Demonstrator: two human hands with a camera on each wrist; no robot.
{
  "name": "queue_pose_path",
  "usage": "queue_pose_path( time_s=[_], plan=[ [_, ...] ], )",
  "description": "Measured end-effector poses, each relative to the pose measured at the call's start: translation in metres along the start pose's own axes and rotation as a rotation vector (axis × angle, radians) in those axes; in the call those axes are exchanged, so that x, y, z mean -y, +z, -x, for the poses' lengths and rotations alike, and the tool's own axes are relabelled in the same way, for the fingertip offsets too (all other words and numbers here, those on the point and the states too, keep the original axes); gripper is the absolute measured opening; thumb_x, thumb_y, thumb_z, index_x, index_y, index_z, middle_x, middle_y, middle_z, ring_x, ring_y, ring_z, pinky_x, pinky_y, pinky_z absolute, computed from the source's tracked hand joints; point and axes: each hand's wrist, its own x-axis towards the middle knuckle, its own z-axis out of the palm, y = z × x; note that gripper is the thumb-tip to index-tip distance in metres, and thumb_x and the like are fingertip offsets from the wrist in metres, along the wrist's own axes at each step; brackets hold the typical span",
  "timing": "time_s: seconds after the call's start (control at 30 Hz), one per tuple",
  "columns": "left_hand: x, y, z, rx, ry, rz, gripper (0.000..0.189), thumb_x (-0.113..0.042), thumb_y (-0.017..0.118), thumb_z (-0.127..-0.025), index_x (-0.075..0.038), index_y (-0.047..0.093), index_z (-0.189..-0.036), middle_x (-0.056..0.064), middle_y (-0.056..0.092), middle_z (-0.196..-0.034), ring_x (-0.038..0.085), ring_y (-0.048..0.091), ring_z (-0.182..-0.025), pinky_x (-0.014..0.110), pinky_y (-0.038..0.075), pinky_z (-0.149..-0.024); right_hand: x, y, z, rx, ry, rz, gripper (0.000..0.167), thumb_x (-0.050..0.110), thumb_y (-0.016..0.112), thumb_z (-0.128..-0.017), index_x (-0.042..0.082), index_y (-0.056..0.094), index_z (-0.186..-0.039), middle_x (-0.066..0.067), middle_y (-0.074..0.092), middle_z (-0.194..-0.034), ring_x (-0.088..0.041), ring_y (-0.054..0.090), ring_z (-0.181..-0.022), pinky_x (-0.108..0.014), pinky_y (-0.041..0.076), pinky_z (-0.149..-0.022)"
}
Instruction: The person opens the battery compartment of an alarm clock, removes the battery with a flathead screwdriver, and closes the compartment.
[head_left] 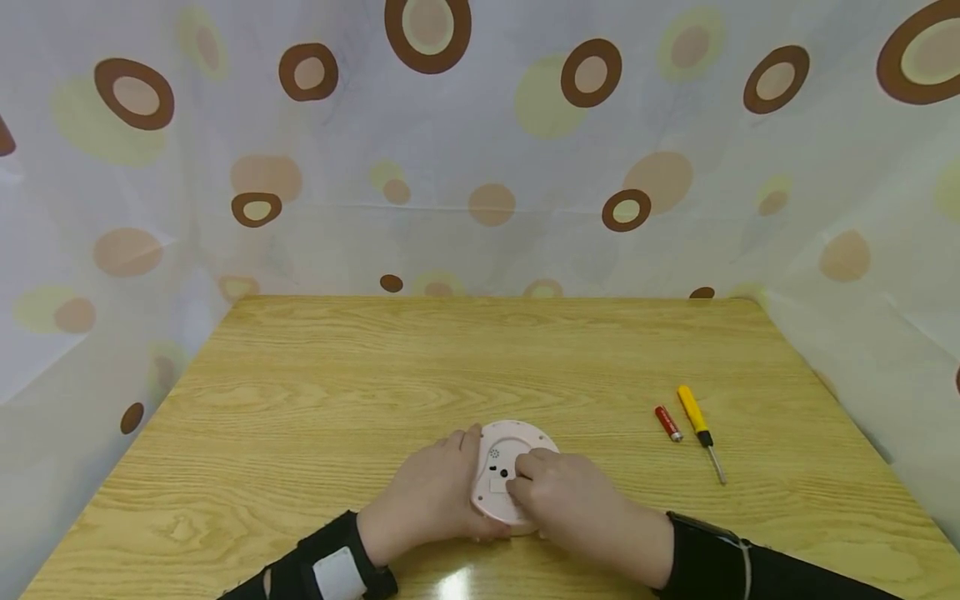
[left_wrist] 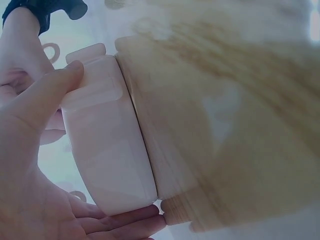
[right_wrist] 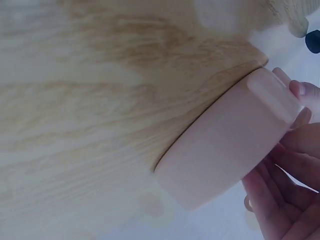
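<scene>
A pale pink round alarm clock [head_left: 491,502] lies on the table with its back up, showing speaker holes, small dark knobs and a label. My left hand [head_left: 435,492] grips its left side, thumb near a small foot on the near rim and fingers round the far edge. My right hand [head_left: 577,504] has its fingers curled over the right part of the back and covers it. I cannot tell what lies under those fingertips. The clock's side wall [left_wrist: 107,155] stands close to the wood in both wrist views.
To the right on the wooden table [head_left: 337,375] lie a red battery [head_left: 668,423] and a screwdriver [head_left: 701,429] with a yellow handle, side by side. A patterned curtain [head_left: 442,142] rises behind the table and along both sides.
</scene>
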Motion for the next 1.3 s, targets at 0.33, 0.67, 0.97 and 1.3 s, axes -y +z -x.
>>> queue_pose_path(
  time_s=[0.33,0.67,0.97,1.3],
  plan=[
    [0.000,0.000,0.001,0.016,-0.002,0.002,0.124,-0.070,0.089,-0.070,0.009,0.044,-0.154,0.020,0.067,-0.134,0.028,0.070,-0.115,0.038,0.062,-0.092,-0.017,-0.011,0.014,0.030,0.137,-0.061,0.048,0.034,0.087,-0.087,0.000,0.075,-0.119,-0.008,0.072,-0.108,-0.020,0.067,-0.096,-0.033,0.062,-0.082],
    [-0.001,0.000,0.001,0.000,-0.001,0.012,0.124,-0.068,0.091,-0.067,0.009,0.045,-0.152,0.020,0.069,-0.130,0.029,0.071,-0.111,0.041,0.063,-0.088,-0.026,-0.006,0.033,0.079,0.278,-0.110,0.081,0.058,0.081,-0.088,-0.006,0.065,-0.135,-0.016,0.070,-0.127,-0.028,0.069,-0.115,-0.042,0.061,-0.096],
    [-0.002,0.000,0.001,-0.013,0.007,0.005,0.124,-0.068,0.091,-0.067,0.009,0.044,-0.153,0.022,0.068,-0.133,0.031,0.071,-0.115,0.042,0.063,-0.089,-0.029,0.001,0.038,0.108,0.308,-0.110,0.085,0.068,0.072,-0.091,-0.004,0.066,-0.136,-0.012,0.071,-0.123,-0.026,0.070,-0.111,-0.042,0.062,-0.093],
    [0.002,-0.001,0.003,0.006,0.024,0.043,0.129,-0.069,0.091,-0.068,0.010,0.040,-0.156,0.024,0.065,-0.141,0.033,0.070,-0.123,0.044,0.062,-0.095,-0.027,0.003,0.039,0.127,0.330,-0.159,0.082,0.062,0.075,-0.092,-0.006,0.066,-0.137,-0.012,0.073,-0.119,-0.025,0.071,-0.108,-0.041,0.062,-0.090]
  ],
)
